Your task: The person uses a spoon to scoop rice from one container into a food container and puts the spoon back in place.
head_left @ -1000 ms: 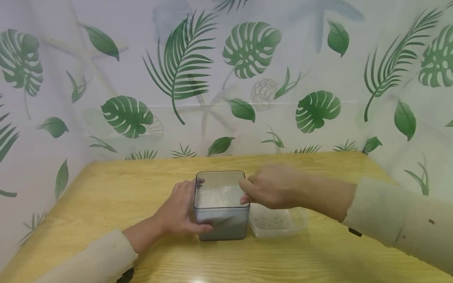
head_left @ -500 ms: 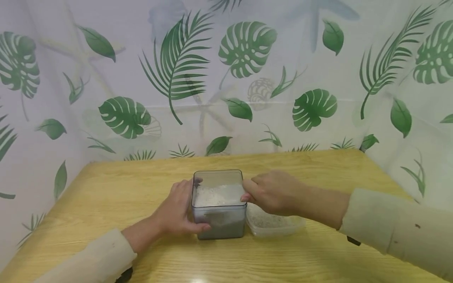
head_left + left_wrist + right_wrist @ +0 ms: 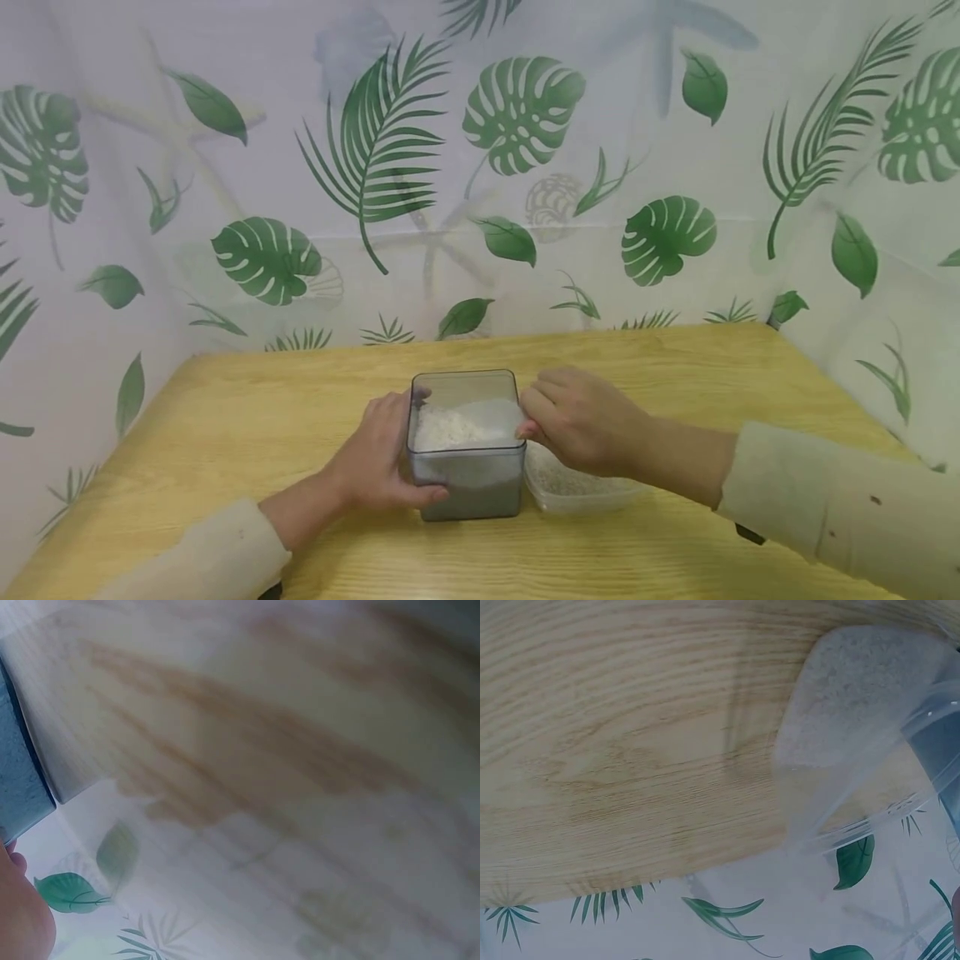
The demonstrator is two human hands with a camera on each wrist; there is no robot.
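Leaf-printed curtain [image 3: 525, 167] hangs behind and to both sides of a pale wooden surface [image 3: 675, 375]. A square grey container [image 3: 467, 479] partly filled with white grains stands between the two hands. The left hand [image 3: 378, 458] wraps its side, thumb on the near wall and fingers [image 3: 418, 393] curled over the far rim, gripping it. The right hand [image 3: 577, 421] has its fingers [image 3: 528, 429] bent at the opposite rim; whether they pinch the rim or only rest against it I cannot tell. Just beyond those fingers, under the right palm, sits a shallow clear tray [image 3: 570, 492] with a thin layer of grains.

If the container tips toward the right fingers, grains would likely spill over the rim onto the tray or the surface; a nudge of the light tray could scatter its contents too.

Only the head view shows both hands. The right wrist view shows the tray [image 3: 862, 727] from beneath its rim with grains heaped inside; the left wrist view shows just a blurred corner of the container [image 3: 22, 780].
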